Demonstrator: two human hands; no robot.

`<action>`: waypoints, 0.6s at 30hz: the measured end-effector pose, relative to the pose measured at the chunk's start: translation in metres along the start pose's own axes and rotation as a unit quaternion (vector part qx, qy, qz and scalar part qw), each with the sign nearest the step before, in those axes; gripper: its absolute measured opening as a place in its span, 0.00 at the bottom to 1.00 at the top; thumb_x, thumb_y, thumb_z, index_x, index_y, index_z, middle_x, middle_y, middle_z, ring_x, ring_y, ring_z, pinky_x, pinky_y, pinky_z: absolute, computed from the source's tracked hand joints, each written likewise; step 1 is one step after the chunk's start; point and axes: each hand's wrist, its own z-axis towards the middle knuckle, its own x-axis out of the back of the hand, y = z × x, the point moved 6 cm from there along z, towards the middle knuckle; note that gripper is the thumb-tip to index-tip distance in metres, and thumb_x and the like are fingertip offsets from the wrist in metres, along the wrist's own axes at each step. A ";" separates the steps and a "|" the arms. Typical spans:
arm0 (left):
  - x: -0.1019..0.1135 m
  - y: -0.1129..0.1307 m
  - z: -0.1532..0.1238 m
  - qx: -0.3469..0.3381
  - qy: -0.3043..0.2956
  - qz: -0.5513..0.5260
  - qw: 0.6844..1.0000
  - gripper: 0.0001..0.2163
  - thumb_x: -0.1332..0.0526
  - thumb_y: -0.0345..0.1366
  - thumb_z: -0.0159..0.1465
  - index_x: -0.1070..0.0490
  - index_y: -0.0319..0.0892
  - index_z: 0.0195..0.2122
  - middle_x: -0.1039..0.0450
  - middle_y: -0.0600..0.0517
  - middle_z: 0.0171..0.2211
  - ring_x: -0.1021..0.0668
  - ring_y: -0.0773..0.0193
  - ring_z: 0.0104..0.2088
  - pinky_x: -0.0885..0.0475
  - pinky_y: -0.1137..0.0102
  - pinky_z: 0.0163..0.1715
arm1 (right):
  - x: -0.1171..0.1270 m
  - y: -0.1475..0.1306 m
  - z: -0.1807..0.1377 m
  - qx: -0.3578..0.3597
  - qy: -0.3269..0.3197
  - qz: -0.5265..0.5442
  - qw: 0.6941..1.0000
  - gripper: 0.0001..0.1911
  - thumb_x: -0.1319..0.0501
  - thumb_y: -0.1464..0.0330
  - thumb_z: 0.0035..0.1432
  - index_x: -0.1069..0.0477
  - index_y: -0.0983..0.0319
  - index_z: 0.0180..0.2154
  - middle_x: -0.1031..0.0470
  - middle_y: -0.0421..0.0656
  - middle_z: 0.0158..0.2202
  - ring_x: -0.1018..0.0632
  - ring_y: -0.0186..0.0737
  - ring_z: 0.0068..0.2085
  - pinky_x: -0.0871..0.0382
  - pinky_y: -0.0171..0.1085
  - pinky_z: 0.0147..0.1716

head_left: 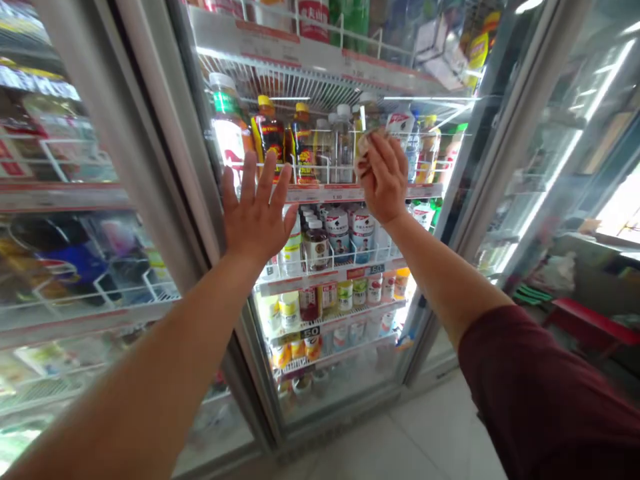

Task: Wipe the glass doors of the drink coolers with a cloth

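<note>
My left hand (257,217) lies flat with fingers spread against the glass door (350,380) of an upright drinks fridge, near its left frame. To the right, my right hand (385,177) is closed around a crumpled, pale brownish cloth (366,145) and presses it to the same glass. Part of the cloth is hidden by my fingers. Behind the glass, dark bottles with yellow caps (270,133) and clear bottles (343,143) stand on a wire shelf. On the shelf below are a dark-drink bottle with a white cap (316,245) and white-labelled bottles (337,230).
Metal door frames (200,167) run along both sides of the glass. Another glass-fronted section with bottles (65,253) is at the left. Pale floor tiles (425,433) lie below. A red stool or bench (595,323) stands at the right, with a reflective glass panel nearby.
</note>
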 end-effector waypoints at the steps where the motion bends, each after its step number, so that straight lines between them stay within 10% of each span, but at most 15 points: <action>1: 0.001 0.001 0.000 0.007 -0.007 -0.006 1.000 0.36 0.40 0.44 0.73 0.49 0.53 0.80 0.59 0.56 0.81 0.62 0.51 0.81 0.76 0.42 0.79 | 0.001 0.007 0.001 -0.044 0.033 -0.004 0.998 0.29 0.58 0.63 0.78 0.34 0.54 0.72 0.30 0.43 0.73 0.41 0.47 0.79 0.49 0.59 0.79; 4: 0.004 0.004 0.001 0.022 -0.024 -0.012 0.999 0.34 0.40 0.44 0.73 0.48 0.55 0.79 0.60 0.59 0.81 0.63 0.54 0.81 0.76 0.47 0.80 | 0.000 0.005 0.003 -0.081 0.040 -0.013 0.996 0.30 0.57 0.62 0.78 0.35 0.60 0.73 0.35 0.47 0.76 0.44 0.51 0.80 0.52 0.62 0.80; 8: 0.002 0.002 0.002 0.023 -0.054 0.006 0.998 0.36 0.42 0.47 0.74 0.52 0.48 0.80 0.66 0.59 0.81 0.65 0.49 0.81 0.79 0.41 0.78 | -0.002 -0.029 0.019 0.057 -0.157 -0.018 0.986 0.27 0.46 0.62 0.77 0.33 0.49 0.72 0.35 0.34 0.76 0.45 0.49 0.81 0.50 0.58 0.81; 14: -0.014 -0.023 0.009 0.046 -0.086 0.082 0.992 0.45 0.35 0.47 0.67 0.55 0.42 0.80 0.73 0.57 0.81 0.70 0.50 0.80 0.82 0.41 0.76 | 0.035 0.023 0.061 -0.109 -0.003 -0.109 0.988 0.27 0.51 0.74 0.77 0.36 0.75 0.72 0.35 0.51 0.76 0.39 0.45 0.78 0.51 0.48 0.79; 18: -0.019 -0.043 0.011 0.056 -0.076 0.155 0.983 0.45 0.40 0.55 0.68 0.53 0.36 0.79 0.72 0.56 0.81 0.72 0.50 0.80 0.85 0.50 0.74 | 0.018 0.002 0.050 0.205 -0.206 -0.057 0.955 0.28 0.51 0.63 0.81 0.39 0.66 0.75 0.42 0.46 0.79 0.46 0.52 0.80 0.58 0.54 0.80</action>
